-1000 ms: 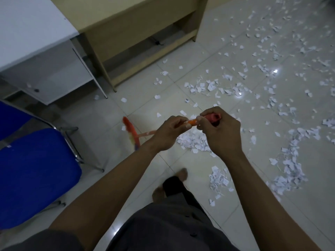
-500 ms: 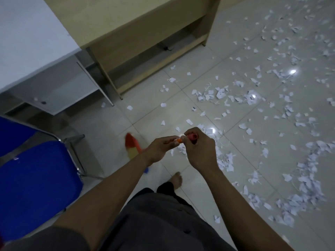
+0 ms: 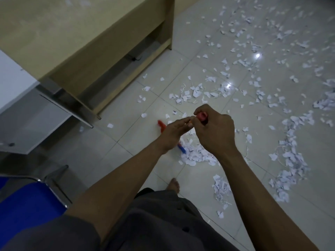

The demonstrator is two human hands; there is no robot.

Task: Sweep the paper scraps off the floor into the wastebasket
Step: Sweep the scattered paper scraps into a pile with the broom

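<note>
My right hand [image 3: 213,131] grips the red top end of the broom handle [image 3: 202,115]. Just below it, the fingertips of my left hand [image 3: 175,132] pinch the same handle. The broom head [image 3: 161,125] is on the floor under my left hand, red at one end and blue at the other, its middle hidden by that hand. Its blue end touches a gathered pile of white paper scraps [image 3: 197,155]. More loose scraps [image 3: 290,160] lie in a long curved band to the right and are scattered further out. No wastebasket is in view.
A wooden desk [image 3: 101,57] stands at the upper left, a white cabinet [image 3: 36,122] beside it. A blue chair [image 3: 27,211] with metal legs is at the lower left. My bare foot [image 3: 175,184] rests on the tiles near the pile.
The broom head has moved right, from the bare tiles up against the scrap pile. Both hands stay on the handle top, and the view has shifted right.
</note>
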